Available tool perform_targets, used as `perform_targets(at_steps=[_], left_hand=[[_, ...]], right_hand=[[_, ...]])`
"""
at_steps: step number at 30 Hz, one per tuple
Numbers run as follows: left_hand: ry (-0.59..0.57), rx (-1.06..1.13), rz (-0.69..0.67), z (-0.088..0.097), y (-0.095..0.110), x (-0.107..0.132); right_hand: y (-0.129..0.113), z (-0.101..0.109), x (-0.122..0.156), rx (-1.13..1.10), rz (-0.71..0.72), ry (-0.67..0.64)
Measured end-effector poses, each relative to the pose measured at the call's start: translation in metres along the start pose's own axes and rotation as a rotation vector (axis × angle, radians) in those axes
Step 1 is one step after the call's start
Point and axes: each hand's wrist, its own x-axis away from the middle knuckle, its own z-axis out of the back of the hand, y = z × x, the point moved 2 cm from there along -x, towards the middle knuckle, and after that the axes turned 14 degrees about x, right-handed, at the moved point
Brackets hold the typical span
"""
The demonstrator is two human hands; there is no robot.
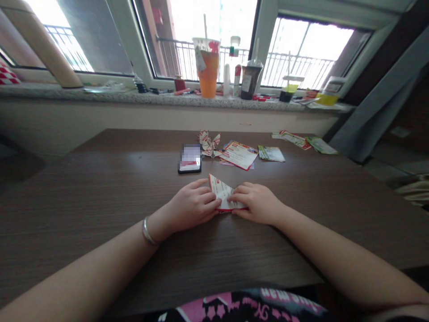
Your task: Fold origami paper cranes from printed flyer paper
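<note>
A sheet of printed paper (221, 190), folded to a triangle with red edges, lies on the brown table in front of me. My left hand (194, 201) is closed on its left side, with the thumb by the lower edge. My right hand (256, 201) grips the right corner, fingertips on top and thumb near the bottom fold. Several folded paper cranes (210, 144) sit beyond, beside a phone (190, 158) with a lit screen. A stack of printed sheets (240, 154) lies to their right.
Smaller green and white cards (271, 153) lie right of the sheets, with more printed papers (295, 140) near the far right edge. Along the windowsill (150, 99) stand an orange drink cup (208, 71), a dark drink cup (250, 80) and small bottles.
</note>
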Motion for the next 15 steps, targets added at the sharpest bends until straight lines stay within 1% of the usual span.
perform_targets(at_steps=[5,8,11,15], left_hand=[[0.004,-0.015,-0.07,0.0031,0.0003,0.0002],[-0.013,0.0,-0.106,0.0045,0.0013,-0.0002],[0.0,0.039,-0.076,0.0033,0.0007,-0.0009],[-0.004,0.102,0.025,-0.0028,-0.0046,0.0007]], right_hand=[[-0.004,-0.0009,-0.002,-0.013,0.021,0.06],[-0.0056,-0.0033,-0.0027,-0.014,0.057,0.066],[-0.0054,-0.0058,-0.0028,-0.004,0.071,0.066],[-0.0034,-0.0067,-0.0023,-0.009,0.044,0.067]])
